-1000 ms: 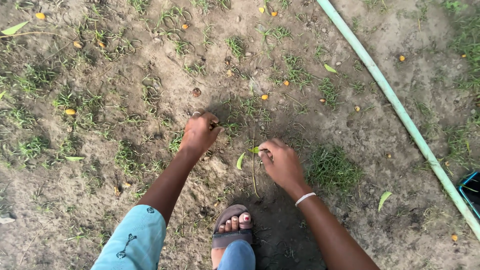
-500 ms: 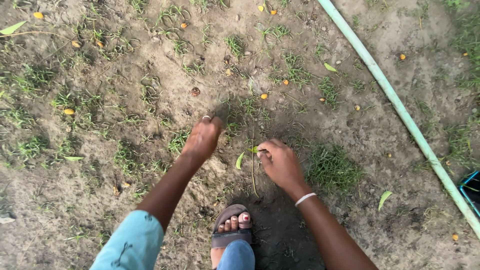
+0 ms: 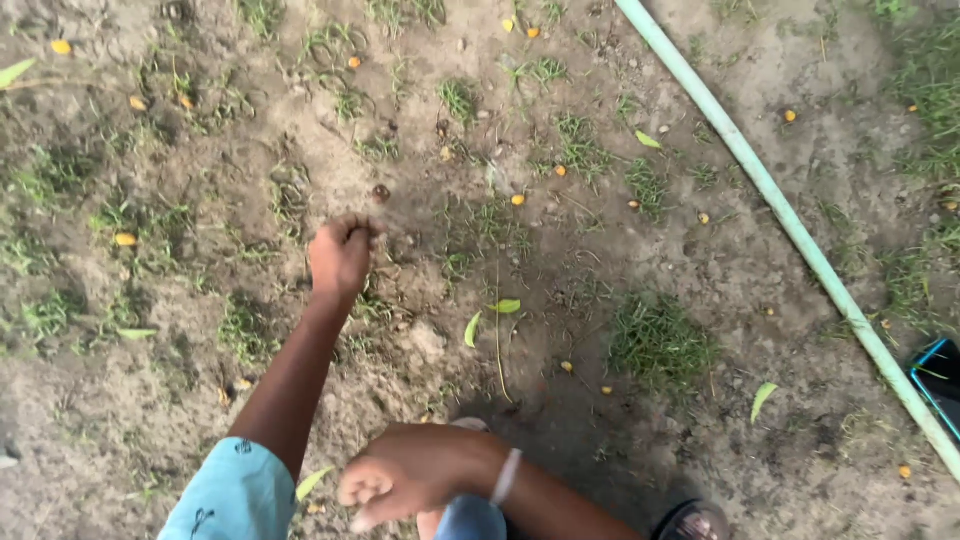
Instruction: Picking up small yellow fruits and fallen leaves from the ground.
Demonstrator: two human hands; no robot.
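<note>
Brown, damp soil (image 3: 180,390) with thin tufts of grass fills the view. The left hand (image 3: 340,255) reaches out over the ground near a grass tuft (image 3: 372,305), its fingers curled into a loose fist close to the dirt; whether they pinch any blades, I cannot tell. A light blue sleeve (image 3: 240,495) covers that upper arm. The right hand (image 3: 405,475) hangs low in the view, close to the camera, fingers curled in and blurred, so I cannot tell if it holds anything; a white bangle (image 3: 507,476) sits on its wrist. Two green leaves (image 3: 490,315) lie on the soil between the hands, beside a thin stalk (image 3: 497,340). A denser grass clump (image 3: 660,340) grows to the right. A pale green pipe (image 3: 780,205) runs diagonally across the upper right. Small yellow bits (image 3: 517,200) dot the ground.
</note>
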